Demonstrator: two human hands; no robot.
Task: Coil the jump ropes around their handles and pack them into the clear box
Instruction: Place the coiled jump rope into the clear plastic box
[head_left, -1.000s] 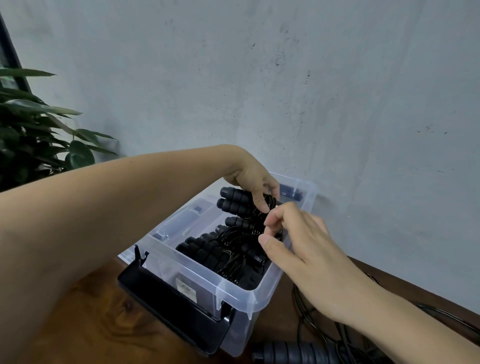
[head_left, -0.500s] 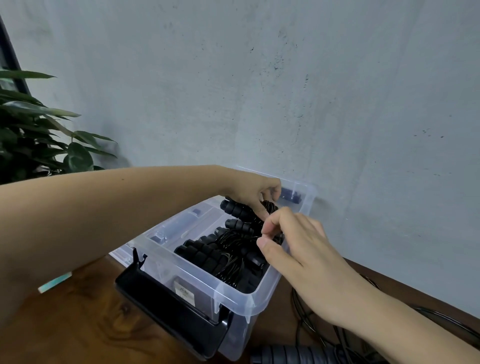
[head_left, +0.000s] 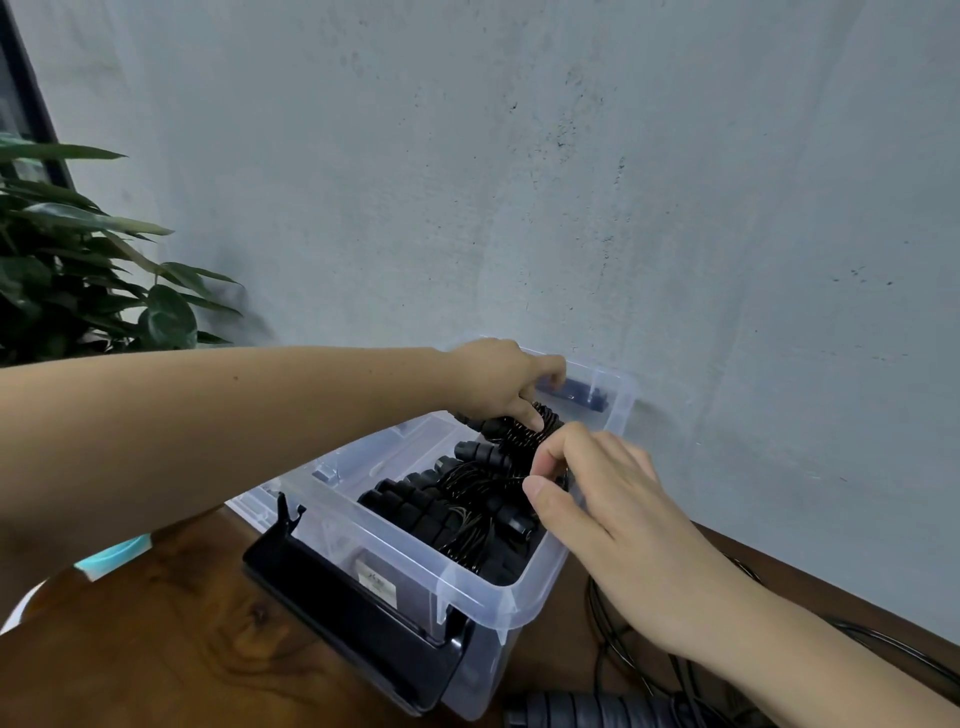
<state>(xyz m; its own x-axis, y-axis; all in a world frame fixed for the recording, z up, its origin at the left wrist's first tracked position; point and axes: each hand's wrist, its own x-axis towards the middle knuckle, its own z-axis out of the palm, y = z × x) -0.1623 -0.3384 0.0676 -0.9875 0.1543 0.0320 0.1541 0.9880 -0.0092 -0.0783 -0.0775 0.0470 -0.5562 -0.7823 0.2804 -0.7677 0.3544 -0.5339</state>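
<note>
The coiled jump rope (head_left: 522, 436) sits at the far end of the clear box (head_left: 498, 592), by the worktop's (head_left: 182, 649) back edge. The left hand (head_left: 493, 382) grips its handles (head_left: 483, 425) and the right hand (head_left: 597, 493) pinches its cord (head_left: 545, 423). It looks light and springy (the coils would probably loosen if released), so hold it by the stiff handles.

Home or office corner: wooden table (head_left: 156, 649), grey wall (head_left: 519, 208) (leafy plant (head_left: 78, 270) left).

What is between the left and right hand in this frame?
A coiled rope, gripped by the left hand and pinched by the right hand over the far end of the box. The head view shows it.
</note>
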